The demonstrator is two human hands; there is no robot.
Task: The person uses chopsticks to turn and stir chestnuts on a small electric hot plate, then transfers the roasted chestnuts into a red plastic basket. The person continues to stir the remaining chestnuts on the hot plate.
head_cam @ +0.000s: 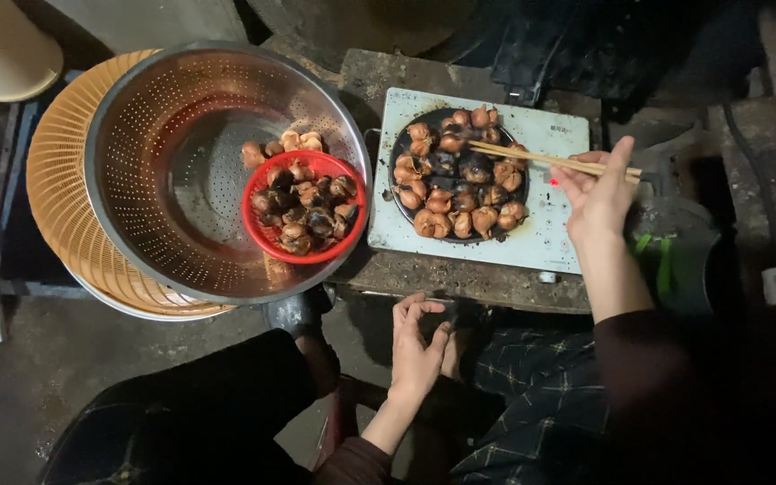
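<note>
1. At the left of the frame an orange basket [51, 180] sits under a steel colander [163, 180], stacked so both stay within my reach.
2. A red basket [305, 207] of browned snails rests inside the colander, just beside the cooker.
3. My left hand [417, 346], lower centre, hangs loosely curled and empty.
4. The white cooker [550, 229] holds snails [460, 175] on a dark pan.
5. My right hand [596, 193] pinches chopsticks [541, 159], tips over the snails.

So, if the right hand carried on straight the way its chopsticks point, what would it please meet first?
Most likely the brown roasted pieces on the dark round pan: the right hand aims its chopsticks leftwards over them, though their height above is unclear.
</note>
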